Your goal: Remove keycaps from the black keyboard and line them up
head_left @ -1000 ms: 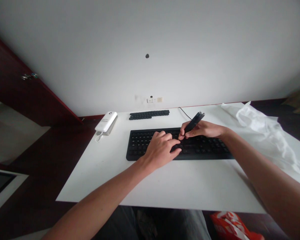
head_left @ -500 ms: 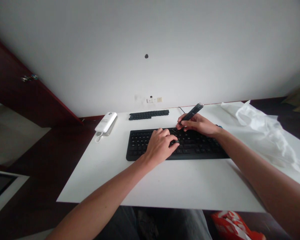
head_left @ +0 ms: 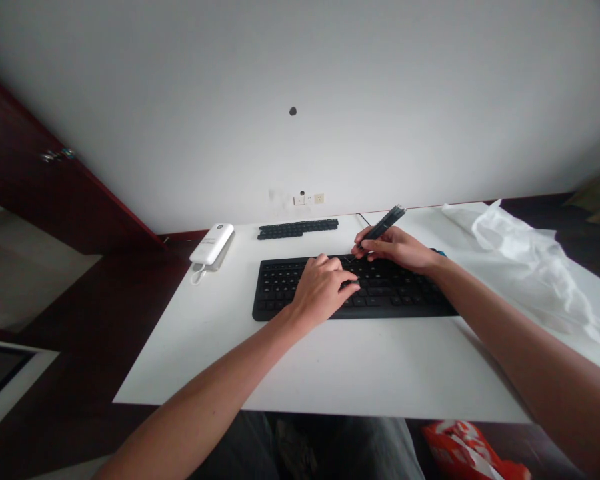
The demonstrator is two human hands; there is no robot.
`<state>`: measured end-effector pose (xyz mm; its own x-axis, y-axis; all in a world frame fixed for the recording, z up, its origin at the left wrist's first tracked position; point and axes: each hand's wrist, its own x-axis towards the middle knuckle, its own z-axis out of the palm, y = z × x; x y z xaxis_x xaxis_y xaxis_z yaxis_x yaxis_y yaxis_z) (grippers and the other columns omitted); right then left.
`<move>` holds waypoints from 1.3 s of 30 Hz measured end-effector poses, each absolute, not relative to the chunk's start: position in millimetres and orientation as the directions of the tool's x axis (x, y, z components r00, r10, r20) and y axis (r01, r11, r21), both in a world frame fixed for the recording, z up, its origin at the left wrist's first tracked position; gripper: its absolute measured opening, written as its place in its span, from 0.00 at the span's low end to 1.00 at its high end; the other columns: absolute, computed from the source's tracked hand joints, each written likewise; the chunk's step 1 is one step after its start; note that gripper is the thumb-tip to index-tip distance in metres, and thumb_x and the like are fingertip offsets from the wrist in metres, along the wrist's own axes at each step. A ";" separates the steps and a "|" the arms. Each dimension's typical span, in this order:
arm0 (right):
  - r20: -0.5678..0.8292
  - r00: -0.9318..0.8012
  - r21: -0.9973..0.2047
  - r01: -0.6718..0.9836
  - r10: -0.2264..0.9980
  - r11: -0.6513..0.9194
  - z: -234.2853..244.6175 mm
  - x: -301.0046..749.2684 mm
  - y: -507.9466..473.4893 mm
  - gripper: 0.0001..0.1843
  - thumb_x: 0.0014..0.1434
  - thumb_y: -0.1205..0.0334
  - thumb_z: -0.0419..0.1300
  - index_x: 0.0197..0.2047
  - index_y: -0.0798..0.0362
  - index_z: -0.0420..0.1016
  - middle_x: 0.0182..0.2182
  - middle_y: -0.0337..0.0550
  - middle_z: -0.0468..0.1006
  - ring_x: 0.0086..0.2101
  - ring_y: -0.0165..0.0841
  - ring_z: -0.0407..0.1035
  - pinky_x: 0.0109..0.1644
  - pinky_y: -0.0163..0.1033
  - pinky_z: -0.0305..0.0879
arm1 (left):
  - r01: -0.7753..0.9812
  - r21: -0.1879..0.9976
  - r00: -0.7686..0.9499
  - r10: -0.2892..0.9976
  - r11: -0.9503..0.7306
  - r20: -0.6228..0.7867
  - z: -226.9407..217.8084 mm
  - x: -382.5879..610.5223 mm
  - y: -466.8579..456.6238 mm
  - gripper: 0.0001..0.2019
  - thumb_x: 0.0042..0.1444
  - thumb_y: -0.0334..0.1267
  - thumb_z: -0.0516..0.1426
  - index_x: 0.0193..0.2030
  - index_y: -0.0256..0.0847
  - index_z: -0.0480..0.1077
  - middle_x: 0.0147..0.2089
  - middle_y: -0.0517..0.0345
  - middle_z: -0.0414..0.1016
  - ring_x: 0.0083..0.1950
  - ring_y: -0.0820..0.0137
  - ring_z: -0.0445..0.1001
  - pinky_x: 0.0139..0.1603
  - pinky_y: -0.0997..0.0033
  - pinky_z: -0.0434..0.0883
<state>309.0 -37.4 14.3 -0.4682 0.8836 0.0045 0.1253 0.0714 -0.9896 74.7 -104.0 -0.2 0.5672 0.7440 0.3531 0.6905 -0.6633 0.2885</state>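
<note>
A black keyboard (head_left: 380, 310) lies on the white table, with both hands over it. My left hand (head_left: 321, 285) rests across its middle keys, fingers bent, with thumb and forefinger closed at a small dark piece that looks like a keycap. My right hand (head_left: 397, 248) grips a slim black pen-shaped tool (head_left: 386, 223), slanted, its top end up to the right. Thin wire shows at the tool's lower end, near the keyboard's top row. Behind the keyboard, black keycaps (head_left: 299, 229) lie lined up in rows. The right hand hides part of the keyboard.
A white power bank (head_left: 213, 245) with a short looped cable sits at the table's left. Crumpled white plastic wrapping (head_left: 525, 247) covers part of the right side. Wall sockets (head_left: 310, 199) are behind the table. A red bag (head_left: 470, 450) lies below its front edge.
My left thumb and forefinger have shifted very slightly to the right. The right hand keeps its hold on the tool, almost unmoved.
</note>
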 end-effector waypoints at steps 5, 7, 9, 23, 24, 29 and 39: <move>-0.007 -0.456 -0.992 0.115 0.890 0.052 12.4 309.4 -36.0 0.22 0.57 0.46 0.70 0.47 0.52 0.78 0.42 0.49 0.84 0.43 0.41 0.77 0.43 0.44 0.70 | 0.687 0.265 0.573 0.729 -0.677 0.374 -0.5 75.7 -102.2 0.10 0.66 0.45 0.61 0.47 0.47 0.81 0.41 0.56 0.76 0.47 0.63 0.68 0.50 0.61 0.65; -0.010 -0.453 -0.993 0.111 0.891 0.045 12.1 309.8 -35.9 0.21 0.58 0.47 0.70 0.47 0.51 0.78 0.42 0.48 0.83 0.42 0.40 0.77 0.44 0.43 0.70 | 0.682 0.268 0.574 0.725 -0.681 0.381 -0.8 76.2 -101.9 0.09 0.66 0.44 0.61 0.46 0.47 0.81 0.41 0.56 0.76 0.48 0.63 0.68 0.51 0.61 0.65; -0.011 -0.450 -0.994 0.105 0.893 0.040 11.9 310.3 -36.0 0.20 0.58 0.47 0.71 0.47 0.51 0.78 0.42 0.48 0.83 0.42 0.39 0.77 0.44 0.43 0.70 | 0.678 0.282 0.569 0.728 -0.678 0.383 -0.6 76.2 -101.9 0.08 0.65 0.44 0.61 0.46 0.48 0.81 0.41 0.56 0.76 0.48 0.63 0.69 0.51 0.61 0.65; -0.023 -0.437 -0.994 0.102 0.899 0.024 12.4 309.6 -36.4 0.21 0.57 0.47 0.71 0.47 0.51 0.78 0.42 0.48 0.84 0.41 0.39 0.77 0.44 0.43 0.70 | 0.776 0.272 0.443 0.799 -0.569 0.407 3.7 64.9 -91.0 0.09 0.67 0.42 0.59 0.39 0.48 0.81 0.36 0.56 0.74 0.44 0.62 0.68 0.48 0.60 0.65; -0.025 -0.437 -0.995 0.101 0.899 0.022 12.6 309.8 -36.6 0.21 0.57 0.46 0.71 0.47 0.51 0.78 0.42 0.48 0.84 0.41 0.39 0.77 0.44 0.44 0.71 | 0.775 0.270 0.445 0.797 -0.571 0.408 3.4 65.1 -91.4 0.09 0.67 0.42 0.59 0.39 0.48 0.82 0.36 0.56 0.75 0.44 0.62 0.68 0.49 0.60 0.65; -0.027 -0.463 -0.994 0.105 0.886 0.024 11.7 312.0 -36.0 0.22 0.57 0.44 0.71 0.47 0.52 0.79 0.42 0.49 0.84 0.41 0.41 0.78 0.45 0.45 0.71 | 0.770 0.283 0.443 0.798 -0.572 0.410 2.6 65.5 -92.1 0.08 0.66 0.43 0.60 0.39 0.48 0.82 0.36 0.56 0.75 0.44 0.62 0.69 0.49 0.59 0.66; -0.069 -0.469 -0.990 0.138 0.881 -0.004 17.5 314.7 -36.6 0.22 0.56 0.44 0.71 0.44 0.52 0.80 0.41 0.49 0.85 0.42 0.42 0.79 0.48 0.47 0.75 | 0.729 0.298 0.477 0.770 -0.616 0.424 3.9 70.9 -102.8 0.11 0.63 0.48 0.63 0.47 0.47 0.81 0.41 0.56 0.74 0.47 0.62 0.69 0.53 0.59 0.66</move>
